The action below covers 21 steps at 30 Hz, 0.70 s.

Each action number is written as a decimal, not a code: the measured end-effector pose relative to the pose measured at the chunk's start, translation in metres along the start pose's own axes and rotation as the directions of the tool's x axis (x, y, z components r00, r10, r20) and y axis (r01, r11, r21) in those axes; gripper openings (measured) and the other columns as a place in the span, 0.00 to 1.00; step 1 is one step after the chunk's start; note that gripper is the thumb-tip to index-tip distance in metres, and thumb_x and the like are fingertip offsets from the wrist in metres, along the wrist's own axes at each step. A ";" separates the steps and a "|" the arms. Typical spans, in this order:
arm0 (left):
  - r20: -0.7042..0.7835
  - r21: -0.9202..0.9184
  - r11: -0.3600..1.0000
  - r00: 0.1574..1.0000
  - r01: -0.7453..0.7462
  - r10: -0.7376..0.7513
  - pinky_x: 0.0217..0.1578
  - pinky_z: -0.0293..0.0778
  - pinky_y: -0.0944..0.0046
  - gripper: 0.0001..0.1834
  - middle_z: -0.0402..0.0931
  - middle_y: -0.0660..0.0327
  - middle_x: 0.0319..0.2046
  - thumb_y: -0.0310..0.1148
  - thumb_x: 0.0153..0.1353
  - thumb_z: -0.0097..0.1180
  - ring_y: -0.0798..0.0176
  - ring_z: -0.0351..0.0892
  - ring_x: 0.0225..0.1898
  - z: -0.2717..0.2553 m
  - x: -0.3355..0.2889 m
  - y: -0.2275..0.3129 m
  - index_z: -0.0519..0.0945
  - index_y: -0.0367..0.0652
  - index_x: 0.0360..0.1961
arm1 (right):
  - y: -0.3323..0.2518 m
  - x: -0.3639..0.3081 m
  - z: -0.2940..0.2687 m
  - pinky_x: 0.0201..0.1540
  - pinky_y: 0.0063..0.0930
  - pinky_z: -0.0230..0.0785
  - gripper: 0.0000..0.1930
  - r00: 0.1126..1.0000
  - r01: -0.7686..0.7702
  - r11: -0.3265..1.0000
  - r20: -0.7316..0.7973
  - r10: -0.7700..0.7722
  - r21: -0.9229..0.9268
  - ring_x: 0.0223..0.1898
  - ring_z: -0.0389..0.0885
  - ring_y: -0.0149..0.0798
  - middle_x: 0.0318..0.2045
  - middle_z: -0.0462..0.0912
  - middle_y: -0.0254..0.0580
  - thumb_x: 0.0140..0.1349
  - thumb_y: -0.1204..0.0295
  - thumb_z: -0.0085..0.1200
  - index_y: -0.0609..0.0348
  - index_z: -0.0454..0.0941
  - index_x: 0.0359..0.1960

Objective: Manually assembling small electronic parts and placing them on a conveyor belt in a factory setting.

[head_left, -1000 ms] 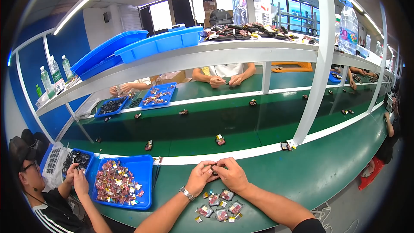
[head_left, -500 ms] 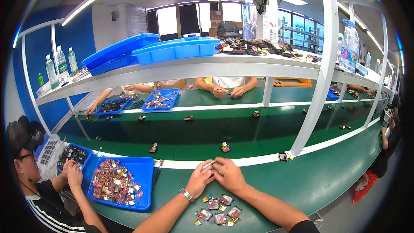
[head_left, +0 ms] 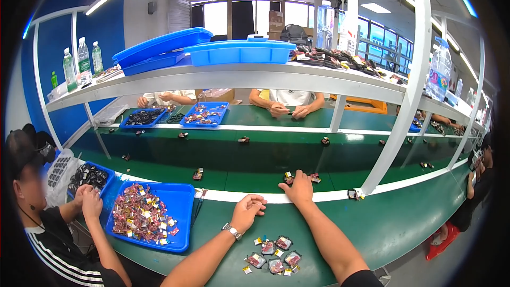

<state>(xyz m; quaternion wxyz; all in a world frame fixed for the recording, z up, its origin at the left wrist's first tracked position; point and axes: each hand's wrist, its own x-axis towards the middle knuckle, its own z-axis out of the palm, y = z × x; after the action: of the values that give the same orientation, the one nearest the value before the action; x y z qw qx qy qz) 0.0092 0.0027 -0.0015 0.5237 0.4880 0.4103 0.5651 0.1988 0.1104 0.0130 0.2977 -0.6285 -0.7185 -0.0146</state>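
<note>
Reaching to one o'clock: bare right hand point(head_left: 299, 188), spread beside small red-and-black electronic piece point(head_left: 315, 178) (gentle touch seems best).
Bare left hand point(head_left: 247, 212), near twelve: curled, contents unclear.

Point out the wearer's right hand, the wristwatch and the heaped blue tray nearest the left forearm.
Right hand point(head_left: 300, 188): head view, back of the hand.
Wristwatch point(head_left: 231, 230): head view, silver band.
Blue tray point(head_left: 182, 203): head view, bare floor near its right wall.

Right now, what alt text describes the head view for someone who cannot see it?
A person's right hand reaches across a white rail, beside small electronic pieces on a green surface; the left hand, curled, is over the near worktop. A cluster of pieces lies between the forearms; a blue tray of red parts sits near a co-worker.
</note>
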 end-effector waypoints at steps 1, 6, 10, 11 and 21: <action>0.011 0.005 1.000 1.000 0.001 -0.001 0.40 0.79 0.67 0.10 0.78 0.52 0.44 0.25 0.66 0.48 0.65 0.78 0.41 0.001 0.001 -0.001 0.73 0.34 0.47 | 0.005 0.002 0.003 0.47 0.42 0.68 0.34 1.000 -0.010 1.000 -0.005 0.010 0.001 0.43 0.75 0.55 0.40 0.77 0.56 0.45 0.58 0.69 0.67 0.68 0.49; -0.040 -0.030 0.997 0.997 0.068 -0.070 0.36 0.77 0.68 0.13 0.78 0.53 0.43 0.32 0.69 0.46 0.68 0.78 0.36 -0.004 -0.001 -0.001 0.72 0.35 0.49 | -0.002 -0.021 -0.017 0.49 0.37 0.70 0.30 0.988 -0.012 0.865 0.139 -0.067 0.502 0.41 0.80 0.47 0.37 0.83 0.46 0.45 0.70 0.69 0.62 0.69 0.51; 0.195 -0.181 0.941 0.948 0.285 -0.250 0.36 0.77 0.69 0.19 0.77 0.57 0.40 0.39 0.72 0.42 0.69 0.77 0.35 -0.014 -0.003 0.012 0.71 0.36 0.55 | -0.018 -0.061 -0.063 0.55 0.35 0.67 0.33 0.848 0.231 0.686 0.202 -0.489 0.690 0.51 0.76 0.43 0.48 0.81 0.42 0.49 0.70 0.68 0.58 0.67 0.58; 0.190 -0.177 0.940 0.947 0.293 -0.259 0.36 0.77 0.69 0.19 0.77 0.57 0.40 0.39 0.72 0.42 0.69 0.77 0.35 -0.017 -0.003 0.012 0.71 0.36 0.55 | -0.020 -0.065 -0.067 0.57 0.36 0.66 0.33 0.802 0.306 0.638 0.170 -0.572 0.706 0.53 0.75 0.44 0.49 0.81 0.42 0.49 0.70 0.68 0.57 0.67 0.58; 0.273 -0.169 0.933 0.925 0.317 -0.265 0.51 0.78 0.64 0.19 0.74 0.55 0.51 0.30 0.70 0.43 0.64 0.78 0.49 -0.001 -0.008 0.021 0.67 0.35 0.61 | -0.018 -0.070 -0.069 0.56 0.38 0.67 0.17 0.760 0.485 0.629 0.063 -0.647 0.608 0.53 0.72 0.46 0.51 0.74 0.41 0.52 0.75 0.60 0.52 0.80 0.46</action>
<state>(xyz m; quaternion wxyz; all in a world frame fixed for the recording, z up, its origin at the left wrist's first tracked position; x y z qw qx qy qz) 0.0044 -0.0078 0.0182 0.6974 0.4296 0.3484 0.4557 0.2130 0.0168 0.0451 0.3442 -0.2476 -0.8856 0.1895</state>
